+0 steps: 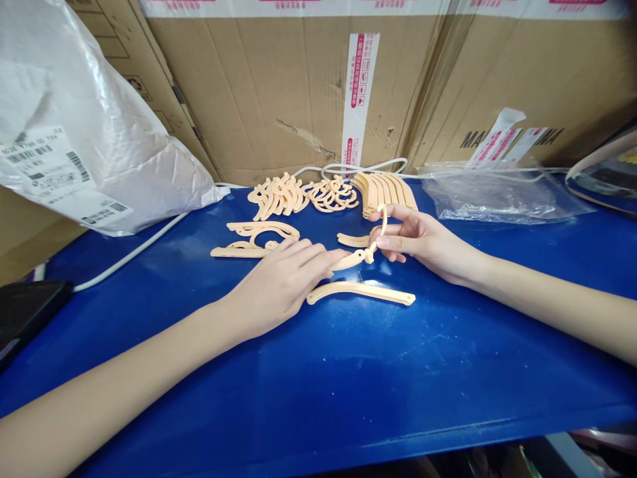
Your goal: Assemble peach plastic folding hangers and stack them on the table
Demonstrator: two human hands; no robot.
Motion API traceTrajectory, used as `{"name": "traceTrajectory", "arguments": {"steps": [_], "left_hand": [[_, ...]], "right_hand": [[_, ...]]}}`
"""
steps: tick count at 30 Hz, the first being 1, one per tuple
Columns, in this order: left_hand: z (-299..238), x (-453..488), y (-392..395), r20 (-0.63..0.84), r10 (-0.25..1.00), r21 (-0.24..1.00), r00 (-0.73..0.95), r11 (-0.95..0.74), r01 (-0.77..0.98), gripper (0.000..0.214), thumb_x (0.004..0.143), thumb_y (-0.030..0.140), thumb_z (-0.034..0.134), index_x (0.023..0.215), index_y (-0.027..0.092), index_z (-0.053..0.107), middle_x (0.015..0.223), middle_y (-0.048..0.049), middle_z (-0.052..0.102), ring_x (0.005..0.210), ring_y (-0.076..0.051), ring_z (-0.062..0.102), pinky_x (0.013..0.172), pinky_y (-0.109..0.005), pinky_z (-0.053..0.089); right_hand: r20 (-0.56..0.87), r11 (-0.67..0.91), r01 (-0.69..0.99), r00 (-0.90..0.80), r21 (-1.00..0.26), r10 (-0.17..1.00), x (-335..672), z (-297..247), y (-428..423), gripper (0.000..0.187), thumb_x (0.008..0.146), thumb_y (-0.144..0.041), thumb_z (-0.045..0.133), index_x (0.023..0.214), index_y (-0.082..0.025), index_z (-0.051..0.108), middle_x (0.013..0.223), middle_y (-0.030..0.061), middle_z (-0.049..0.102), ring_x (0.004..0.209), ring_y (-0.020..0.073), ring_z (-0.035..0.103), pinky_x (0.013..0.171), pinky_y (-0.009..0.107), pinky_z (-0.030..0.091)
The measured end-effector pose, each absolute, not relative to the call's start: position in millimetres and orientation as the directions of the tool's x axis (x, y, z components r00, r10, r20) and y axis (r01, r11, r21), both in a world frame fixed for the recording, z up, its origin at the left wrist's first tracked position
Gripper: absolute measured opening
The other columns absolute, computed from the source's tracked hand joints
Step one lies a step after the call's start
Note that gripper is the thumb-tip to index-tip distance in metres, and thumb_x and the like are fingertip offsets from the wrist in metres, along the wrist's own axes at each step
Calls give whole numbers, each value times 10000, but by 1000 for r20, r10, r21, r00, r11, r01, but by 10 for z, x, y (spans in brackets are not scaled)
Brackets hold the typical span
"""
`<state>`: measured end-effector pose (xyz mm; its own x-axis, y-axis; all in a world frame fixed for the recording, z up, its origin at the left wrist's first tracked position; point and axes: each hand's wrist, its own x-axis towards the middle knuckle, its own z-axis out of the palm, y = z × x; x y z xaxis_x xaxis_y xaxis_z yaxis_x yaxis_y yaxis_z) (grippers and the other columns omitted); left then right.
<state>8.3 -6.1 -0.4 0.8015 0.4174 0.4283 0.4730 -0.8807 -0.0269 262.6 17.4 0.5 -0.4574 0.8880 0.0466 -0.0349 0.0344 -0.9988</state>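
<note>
Between finger and thumb, my right hand [415, 238] pinches a cream plastic hanger hook [383, 222], held upright. Its lower end meets the tip of a short curved cream hanger arm [350, 261]; I cannot tell whether they are joined. My left hand [286, 282] is closed around that arm's other end, which the fingers hide. A longer curved hanger arm [361, 290] lies on the blue table just in front of the hands. Behind the fingers lies another cream arm [354, 239], partly covered by my right hand. Left of these, a folded hanger [259, 239] rests flat.
Piles of curved arms [279, 196], loose hooks [332, 194] and stacked long arms [385, 191] line the back of the blue table [348, 385]. A clear plastic bag [497, 196], white cable [134, 252], phone [30, 312], white parcel [114, 119] and cardboard boxes [279, 86] surround the work area.
</note>
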Motion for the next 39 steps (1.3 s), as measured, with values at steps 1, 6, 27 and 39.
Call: {"name": "traceTrajectory", "arguments": {"steps": [1, 6, 27, 39], "left_hand": [[-4, 80, -64, 422, 415, -39, 806, -880, 473, 313, 976, 102, 367, 1245, 94, 525, 893, -58, 613, 806, -188, 519, 746, -297, 385], [-9, 56, -83, 414, 397, -102, 819, -874, 475, 370, 947, 45, 358, 1284, 104, 500, 926, -61, 619, 824, -193, 514, 758, -300, 380], [-19, 90, -126, 399, 371, -236, 839, -842, 485, 426, 959, 31, 253, 1254, 73, 557, 947, -91, 645, 876, -209, 547, 845, -357, 397], [23, 132, -145, 399, 341, -420, 851, -758, 500, 430, 953, 37, 244, 1202, 60, 593, 858, -99, 663, 807, -217, 575, 754, -338, 449]], "right_hand": [[46, 36, -29, -460, -999, 887, 2623, 9, 168, 360, 800, -192, 712, 1095, -172, 507, 756, -16, 668, 533, 42, 513, 464, 173, 368], [56, 62, -1, -469, -998, 881, 2617, 4, 156, 354, 806, -207, 707, 1085, -180, 491, 791, -7, 666, 550, 52, 515, 474, 190, 368], [21, 58, 73, -435, -996, 900, 2618, 8, 141, 365, 773, -274, 738, 1014, -180, 480, 732, 0, 674, 526, 68, 500, 488, 223, 377], [79, 123, 76, -431, -989, 899, 2609, 7, 137, 569, 798, -270, 719, 1300, -160, 474, 795, 39, 694, 562, 89, 509, 470, 234, 388]]}}
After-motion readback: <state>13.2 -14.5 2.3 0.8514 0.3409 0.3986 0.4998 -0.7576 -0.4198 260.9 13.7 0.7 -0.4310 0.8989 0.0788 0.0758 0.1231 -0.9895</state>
